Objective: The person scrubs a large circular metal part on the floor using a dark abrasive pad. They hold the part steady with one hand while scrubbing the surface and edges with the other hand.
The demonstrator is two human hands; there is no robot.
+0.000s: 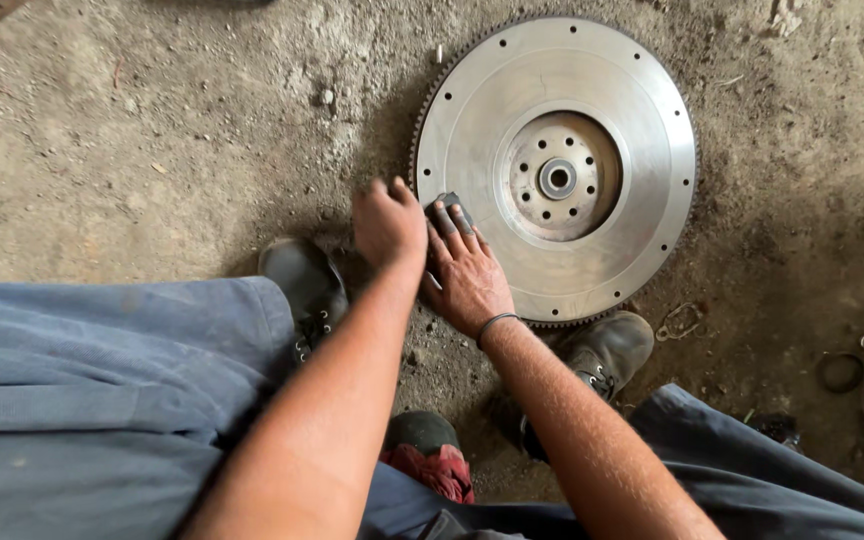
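Observation:
A large round steel flywheel [592,90] with a toothed rim lies flat on the dirt floor. Its sunken hub has a ring of bolt holes and a centre bore. My right hand [464,270] rests on the flywheel's near-left face, fingers pressed flat on a small dark pad or piece of abrasive [450,203]. A thin band circles that wrist. My left hand [388,222] is curled beside it at the flywheel's left rim; what it grips is hidden under the fingers.
My two dark work shoes [304,282] [607,350] stand on either side of my arms, and blue trouser legs fill the bottom. A red rag [432,468] lies between my knees. Small rings and metal bits [839,372] lie at the right. Dusty, gritty floor all around.

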